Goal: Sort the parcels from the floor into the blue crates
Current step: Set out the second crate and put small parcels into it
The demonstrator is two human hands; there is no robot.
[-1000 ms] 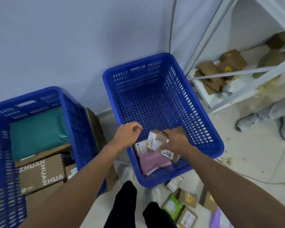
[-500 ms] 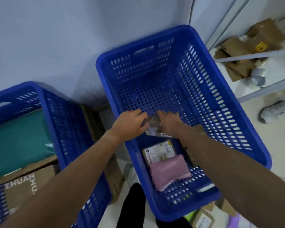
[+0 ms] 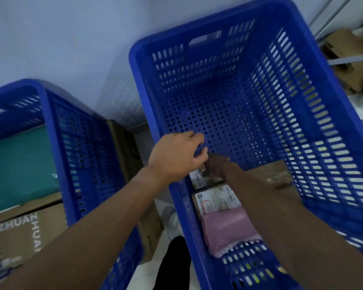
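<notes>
1. The left blue crate (image 3: 50, 114) already holds a teal mailer (image 3: 19, 164) and a printed cardboard box (image 3: 29, 237). It looks fairly full, so parcels piled higher could slide over its rim.
2. The left hand (image 3: 174, 158) hangs just inside the left wall of the right blue crate (image 3: 143, 84), its fingers (image 3: 199, 152) curled. Blur hides whether they pinch anything. If they catch in the wall's perforations, the hand could jerk the crate.
3. The small labelled parcel (image 3: 197, 180), the task's thing, lies low in the right crate beneath both hands and partly covered by them. If it is let go at a tilt, it may land on edge against the wall, not flat.
4. The right hand (image 3: 216, 167) rests over that parcel in deep shadow. Whether its fingers clasp it or have released it cannot be told. A hasty pull-out could drag the parcel back up.
5. A white-labelled box (image 3: 216, 198) and a pink mailer (image 3: 226, 231) lie just nearer the person, under the right forearm, and a sweeping arm could shove them.
6. A brown box (image 3: 275, 174) sits near the right wall and could be knocked.
</notes>
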